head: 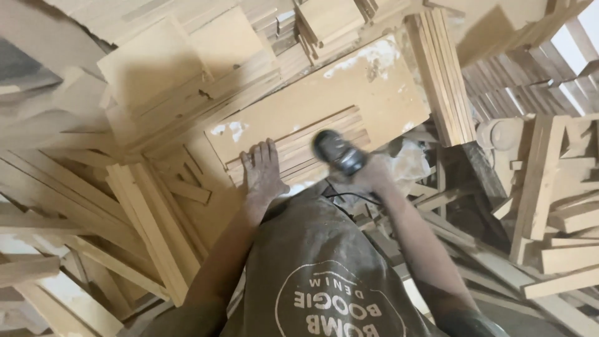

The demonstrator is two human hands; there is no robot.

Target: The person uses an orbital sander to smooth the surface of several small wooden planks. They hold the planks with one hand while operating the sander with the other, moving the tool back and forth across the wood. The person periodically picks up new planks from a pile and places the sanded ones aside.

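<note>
Nearest, my dusty apron (pixel 324 268) fills the bottom of the view, a thin black cord (pixel 349 198) trailing across its top edge.

Right hand (pixel 374 178): fingers wrapped tight round the body of a black power sander (pixel 340 151), head blurred. Judging by its bulk, a dense, compact tool, best held round the middle of the housing as now, so the weight sits over the work. Casing looks smooth, probably slick with dust.

Left hand (pixel 262 171): fingers spread flat, palm pressed down on a bundle of thin wood strips (pixel 299 146), just left of the sander. It grips nothing, only pins them. Strips look light, stiff along their length, likely to slide on one another; pressing from above near the end seems the sound hold.

Beneath them, a broad fibreboard panel (pixel 349 100), pale tan, matt, with chipped white patches at the far right and near its left end.

Farther off: to the right, a stack of slats stood on edge (pixel 443 75); to the left, flat square boards (pixel 156 62); loose offcuts (pixel 143 212) all around, everything powdered with fine sawdust.
</note>
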